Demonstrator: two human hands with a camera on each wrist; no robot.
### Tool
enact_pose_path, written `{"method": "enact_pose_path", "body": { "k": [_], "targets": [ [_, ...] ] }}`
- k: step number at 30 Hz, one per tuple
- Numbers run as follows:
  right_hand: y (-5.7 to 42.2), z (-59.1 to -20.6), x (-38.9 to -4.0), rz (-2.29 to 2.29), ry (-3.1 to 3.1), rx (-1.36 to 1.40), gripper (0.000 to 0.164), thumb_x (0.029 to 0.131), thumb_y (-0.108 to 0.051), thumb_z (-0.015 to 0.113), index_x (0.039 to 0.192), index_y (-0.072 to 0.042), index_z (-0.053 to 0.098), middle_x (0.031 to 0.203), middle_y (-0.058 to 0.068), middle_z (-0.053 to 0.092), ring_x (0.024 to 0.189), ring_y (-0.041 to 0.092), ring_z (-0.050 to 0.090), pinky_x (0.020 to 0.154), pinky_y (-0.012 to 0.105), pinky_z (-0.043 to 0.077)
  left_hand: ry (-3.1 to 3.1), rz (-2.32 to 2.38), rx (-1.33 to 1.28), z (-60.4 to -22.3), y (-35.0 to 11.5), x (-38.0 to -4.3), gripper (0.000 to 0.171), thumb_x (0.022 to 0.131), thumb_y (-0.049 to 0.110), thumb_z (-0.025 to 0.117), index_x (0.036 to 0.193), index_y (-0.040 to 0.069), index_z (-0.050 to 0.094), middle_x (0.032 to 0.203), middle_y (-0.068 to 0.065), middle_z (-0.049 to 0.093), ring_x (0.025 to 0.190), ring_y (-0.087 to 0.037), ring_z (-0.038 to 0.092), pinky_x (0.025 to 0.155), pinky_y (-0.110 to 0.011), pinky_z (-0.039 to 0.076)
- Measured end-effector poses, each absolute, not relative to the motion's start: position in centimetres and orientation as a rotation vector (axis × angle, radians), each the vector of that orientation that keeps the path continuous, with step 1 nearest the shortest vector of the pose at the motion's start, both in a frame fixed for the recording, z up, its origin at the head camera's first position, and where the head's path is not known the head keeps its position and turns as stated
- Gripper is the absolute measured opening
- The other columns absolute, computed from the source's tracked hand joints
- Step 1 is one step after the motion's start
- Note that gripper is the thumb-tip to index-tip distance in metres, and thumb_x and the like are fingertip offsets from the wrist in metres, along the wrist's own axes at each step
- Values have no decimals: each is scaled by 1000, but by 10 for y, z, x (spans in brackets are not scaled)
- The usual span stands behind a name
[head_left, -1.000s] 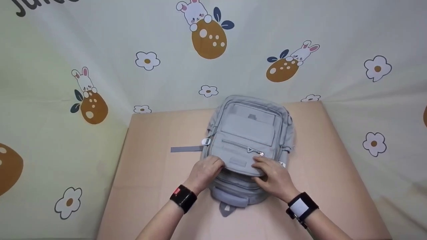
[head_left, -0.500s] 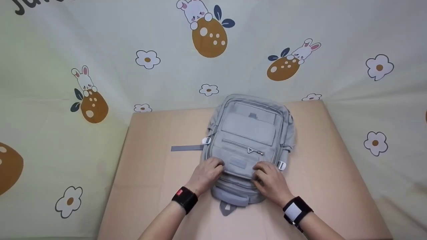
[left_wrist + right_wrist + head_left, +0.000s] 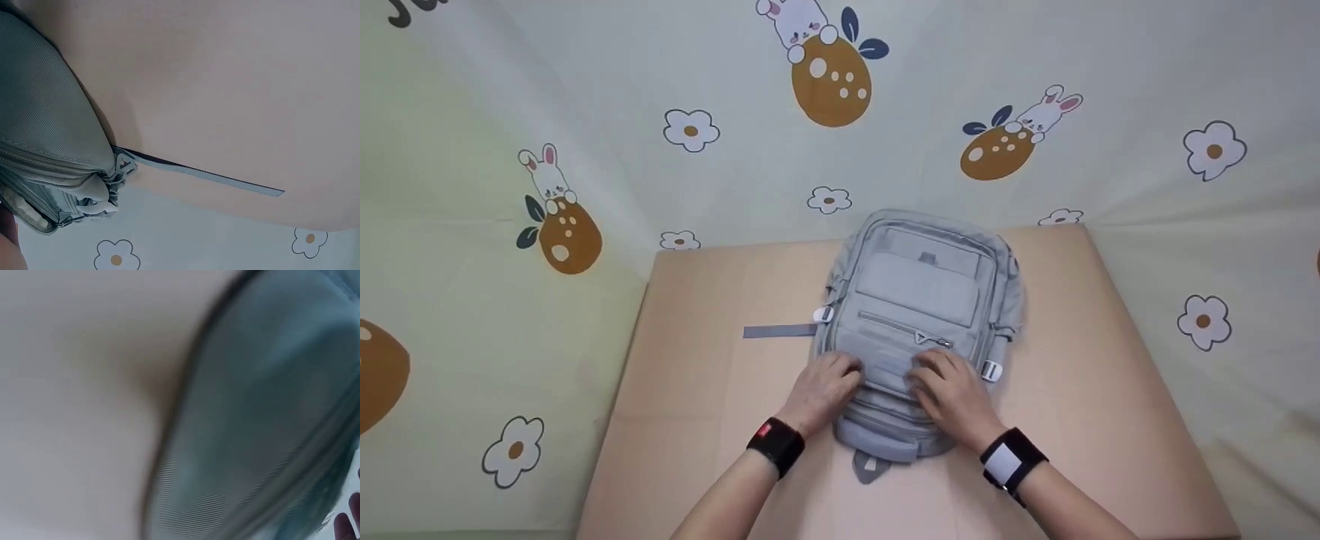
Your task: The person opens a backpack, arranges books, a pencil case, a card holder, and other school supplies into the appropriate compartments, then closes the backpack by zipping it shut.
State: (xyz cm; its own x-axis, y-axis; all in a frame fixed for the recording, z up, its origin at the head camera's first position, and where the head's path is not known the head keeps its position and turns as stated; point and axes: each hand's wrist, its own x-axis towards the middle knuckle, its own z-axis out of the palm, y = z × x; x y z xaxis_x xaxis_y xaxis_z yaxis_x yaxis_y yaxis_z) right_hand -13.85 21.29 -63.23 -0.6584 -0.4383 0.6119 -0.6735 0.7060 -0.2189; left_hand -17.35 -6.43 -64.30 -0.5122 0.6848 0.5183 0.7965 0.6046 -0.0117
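Observation:
A light grey backpack (image 3: 919, 289) lies with its front face up, its top loop handle (image 3: 877, 442) toward me. My left hand (image 3: 823, 388) pinches the near left edge of its front panel. In the left wrist view part of that hand (image 3: 10, 247) shows beside the zipped edge (image 3: 50, 163). My right hand (image 3: 956, 394) is over the near right part of the front panel, fingers bent loosely. Its fingertips (image 3: 343, 526) show apart from each other in the blurred right wrist view. Whether they touch the fabric is hard to see.
A grey strap (image 3: 780, 331) sticks out left of the backpack over the tan tabletop (image 3: 697, 390). White buckles (image 3: 992, 370) sit on its sides. A pale cloth (image 3: 915, 112) printed with rabbits and flowers rises behind the table and at both sides.
My right hand has shifted left along the front panel's near edge. My left hand keeps its hold in nearly the same place. The backpack has hardly moved.

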Motion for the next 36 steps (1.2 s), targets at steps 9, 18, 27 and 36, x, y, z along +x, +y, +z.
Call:
{"method": "enact_pose_path", "body": {
  "k": [9,18,27,36],
  "targets": [
    [183,-622,-151,409,-2568,874,55,85,-27,84,135,-14,66,149,15,52,141,38,42,111,52,38,-2353,-373,-1196,-632,-67,-175,6,92,17,76,96,12,73,108,-1,65,99,-19,62,88,-32,52],
    [177,-620,-151,419,-2671,829,54,88,-27,81,137,-14,65,153,15,49,143,36,41,112,52,37,-2553,-818,-664,-587,-69,-223,17,96,8,70,111,5,76,105,-7,71,97,-25,68,85,-38,55],
    [171,-619,-150,443,-2725,827,52,90,-25,78,139,-13,63,153,16,48,144,34,41,111,52,39,-2944,-863,-400,-581,-66,-272,34,96,1,64,129,4,69,122,-15,69,117,-34,63,100,-46,49],
    [176,-619,-150,426,-2700,823,53,90,-27,79,138,-13,64,152,15,50,142,34,43,109,52,41,-2927,-748,-503,-594,-64,-287,22,95,8,71,117,8,77,116,-12,70,112,-33,63,97,-45,50]
  ]
}}
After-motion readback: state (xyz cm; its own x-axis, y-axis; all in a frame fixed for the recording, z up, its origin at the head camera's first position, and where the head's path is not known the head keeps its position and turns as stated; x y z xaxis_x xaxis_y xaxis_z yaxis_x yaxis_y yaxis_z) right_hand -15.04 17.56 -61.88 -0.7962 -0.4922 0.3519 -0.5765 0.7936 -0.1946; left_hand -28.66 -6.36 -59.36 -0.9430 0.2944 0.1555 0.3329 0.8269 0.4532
